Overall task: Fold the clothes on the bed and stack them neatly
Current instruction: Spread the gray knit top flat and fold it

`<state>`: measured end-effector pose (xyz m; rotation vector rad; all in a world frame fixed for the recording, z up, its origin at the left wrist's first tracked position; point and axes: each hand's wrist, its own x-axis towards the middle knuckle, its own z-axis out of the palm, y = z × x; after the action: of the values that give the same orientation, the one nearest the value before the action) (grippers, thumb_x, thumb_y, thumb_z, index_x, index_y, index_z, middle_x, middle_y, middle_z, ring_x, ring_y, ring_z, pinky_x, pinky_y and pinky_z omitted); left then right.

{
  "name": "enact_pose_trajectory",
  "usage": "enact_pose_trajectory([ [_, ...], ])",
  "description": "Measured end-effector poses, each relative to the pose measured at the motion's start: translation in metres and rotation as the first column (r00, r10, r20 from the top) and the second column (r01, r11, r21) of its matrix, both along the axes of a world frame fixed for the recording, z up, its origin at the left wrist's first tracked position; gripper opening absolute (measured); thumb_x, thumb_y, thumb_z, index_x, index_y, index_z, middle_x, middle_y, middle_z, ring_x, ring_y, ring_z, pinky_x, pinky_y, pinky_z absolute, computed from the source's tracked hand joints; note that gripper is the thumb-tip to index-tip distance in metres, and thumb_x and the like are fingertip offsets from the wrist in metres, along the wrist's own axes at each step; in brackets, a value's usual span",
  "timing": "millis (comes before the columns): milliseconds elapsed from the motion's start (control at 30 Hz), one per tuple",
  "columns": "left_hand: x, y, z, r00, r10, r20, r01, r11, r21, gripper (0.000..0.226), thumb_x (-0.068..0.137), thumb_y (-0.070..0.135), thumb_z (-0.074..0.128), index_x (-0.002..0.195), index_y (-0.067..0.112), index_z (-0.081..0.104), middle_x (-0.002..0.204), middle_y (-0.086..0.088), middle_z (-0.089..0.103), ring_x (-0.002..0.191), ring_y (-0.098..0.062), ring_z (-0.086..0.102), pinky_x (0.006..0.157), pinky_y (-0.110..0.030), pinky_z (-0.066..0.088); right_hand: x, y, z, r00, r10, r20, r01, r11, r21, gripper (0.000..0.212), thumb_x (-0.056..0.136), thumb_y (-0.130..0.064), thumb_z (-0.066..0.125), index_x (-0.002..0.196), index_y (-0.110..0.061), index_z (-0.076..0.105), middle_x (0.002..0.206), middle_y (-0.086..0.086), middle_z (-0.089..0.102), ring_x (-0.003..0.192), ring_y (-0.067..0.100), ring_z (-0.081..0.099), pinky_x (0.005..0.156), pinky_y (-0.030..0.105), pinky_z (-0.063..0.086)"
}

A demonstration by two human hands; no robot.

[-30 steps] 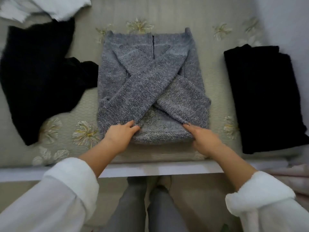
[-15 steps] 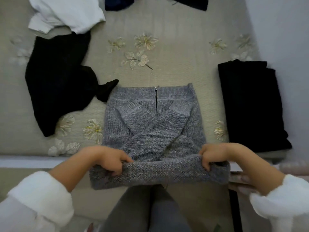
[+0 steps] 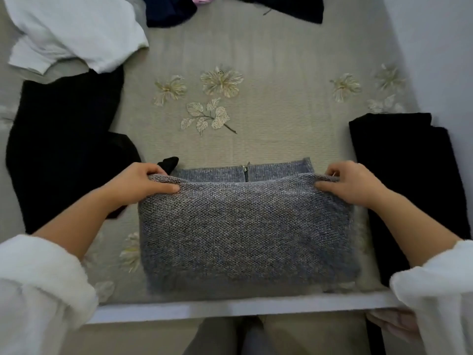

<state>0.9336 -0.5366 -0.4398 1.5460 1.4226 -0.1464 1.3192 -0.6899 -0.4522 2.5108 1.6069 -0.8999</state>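
Moved: hem's up and over! Both hands have carried the near edge of the grey sweater (image 3: pixel 245 231) from the bed's front edge to just short of the collar, and the crossed sleeves are now covered.
Left hand (image 3: pixel 138 185): at the sweater's 10 o'clock corner, thumb on the near face and fingers curled over the folded edge, pinching it.
Right hand (image 3: pixel 355 185): at the 2 o'clock corner with the same pinch on the knit.
Sweater: lying on the bed (image 3: pixel 281 80) between the two hands, a compact rectangle running back toward 6 o'clock. A strip of collar with the zip (image 3: pixel 247 172) peeks out at 12 o'clock.
Around it: folded black garment (image 3: pixel 409 188) at 3 o'clock, just beside the right hand. Loose black garment (image 3: pixel 64 149) at 9 o'clock, behind the left hand. White garment (image 3: pixel 74 34) up at 11 o'clock.
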Motion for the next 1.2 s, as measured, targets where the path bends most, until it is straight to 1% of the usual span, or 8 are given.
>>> enact_pose_trajectory([
  [233, 0.014, 0.059, -0.066, 0.966, 0.259, 0.0, -0.258, 0.96, 0.112, 0.045, 0.06, 0.042, 0.086, 0.09, 0.016, 0.064, 0.093, -0.003, 0.066, 0.089, -0.019, 0.062, 0.082, -0.036, 0.05, 0.0, 0.054, -0.046, 0.98, -0.108, 0.166, 0.079, 0.982, 0.172, 0.028, 0.086, -0.044, 0.065, 0.084, -0.017, 0.056, 0.088, 0.004, 0.054, 0.081, 0.026, 0.052, 0.064, 0.033, 0.038],
  [367, 0.03, 0.078, -0.102, 0.889, 0.457, 0.011, -0.444, 0.857, 0.263, 0.046, 0.074, 0.043, 0.076, 0.109, 0.017, 0.059, 0.114, -0.01, 0.062, 0.104, -0.026, 0.058, 0.089, -0.037, 0.048, 0.0, 0.089, -0.079, 0.948, -0.313, 0.064, 0.29, 0.926, 0.244, 0.035, 0.089, -0.031, 0.064, 0.113, -0.006, 0.058, 0.115, 0.014, 0.05, 0.103, 0.033, 0.052, 0.083, 0.036, 0.04],
  [467, 0.046, 0.049, -0.123, 0.925, 0.352, -0.14, -0.264, 0.864, 0.429, 0.05, 0.092, 0.036, 0.054, 0.137, 0.016, 0.04, 0.142, -0.018, 0.04, 0.129, -0.036, 0.036, 0.104, -0.047, 0.031, -0.021, 0.09, -0.1, 0.909, -0.409, -0.082, 0.417, 0.884, 0.211, 0.056, 0.092, -0.031, 0.06, 0.138, -0.005, 0.041, 0.146, 0.018, 0.033, 0.133, 0.034, 0.036, 0.11, 0.041, 0.031],
  [567, 0.051, -0.005, -0.13, 0.984, 0.066, -0.165, 0.029, 0.856, 0.517, 0.052, 0.097, 0.044, 0.039, 0.146, 0.031, 0.027, 0.158, -0.007, 0.01, 0.144, -0.029, 0.004, 0.112, -0.055, 0.012, -0.054, 0.063, -0.109, 0.971, -0.233, 0.046, 0.219, 0.952, 0.214, 0.062, 0.095, -0.041, 0.05, 0.148, -0.015, 0.029, 0.159, 0.011, 0.013, 0.147, 0.026, 0.01, 0.119, 0.046, 0.008],
  [767, 0.01, -0.07, -0.169, 0.918, -0.133, -0.374, 0.242, 0.934, 0.262, 0.063, 0.084, 0.073, 0.0, 0.144, 0.055, -0.007, 0.152, 0.013, -0.03, 0.138, -0.018, -0.034, 0.112, -0.06, -0.008, -0.066, -0.008, -0.135, 0.987, -0.077, 0.144, 0.093, 0.99, -0.106, 0.066, 0.088, -0.072, 0.005, 0.149, -0.046, 0.001, 0.161, -0.009, -0.008, 0.146, 0.011, -0.016, 0.116, 0.051, -0.01],
  [1000, 0.016, -0.064, -0.163, 0.953, -0.062, -0.298, 0.13, 0.968, 0.216, 0.058, 0.094, 0.059, 0.027, 0.147, 0.049, 0.004, 0.158, 0.007, -0.019, 0.144, -0.022, -0.02, 0.113, -0.057, -0.002, -0.054, 0.001, -0.133, 0.971, -0.238, -0.025, 0.237, 0.97, -0.056, 0.049, 0.102, -0.043, 0.029, 0.15, -0.036, 0.024, 0.16, -0.003, 0.014, 0.147, 0.019, 0.008, 0.115, 0.055, 0.004],
  [1100, 0.01, -0.07, -0.157, 0.959, 0.18, -0.217, -0.097, 0.932, 0.348, 0.067, 0.095, 0.047, 0.044, 0.15, 0.037, 0.008, 0.159, -0.005, -0.012, 0.145, -0.03, -0.004, 0.113, -0.053, 0.006, -0.035, -0.016, -0.13, 0.93, -0.367, 0.005, 0.367, 0.93, 0.001, 0.055, 0.098, -0.022, 0.043, 0.15, -0.024, 0.027, 0.158, 0.01, 0.018, 0.144, 0.03, 0.016, 0.116, 0.053, 0.016],
  [1200, -0.006, -0.076, -0.156, 0.864, 0.453, -0.219, -0.407, 0.885, 0.224, 0.077, 0.092, 0.047, 0.051, 0.151, 0.03, 0.005, 0.158, -0.013, -0.001, 0.143, -0.034, 0.007, 0.114, -0.051, 0.012, -0.022, -0.036, -0.126, 0.843, -0.53, -0.098, 0.526, 0.848, -0.063, 0.073, 0.092, -0.026, 0.06, 0.152, -0.016, 0.019, 0.158, 0.016, 0.016, 0.145, 0.031, 0.017, 0.117, 0.043, 0.018],
])
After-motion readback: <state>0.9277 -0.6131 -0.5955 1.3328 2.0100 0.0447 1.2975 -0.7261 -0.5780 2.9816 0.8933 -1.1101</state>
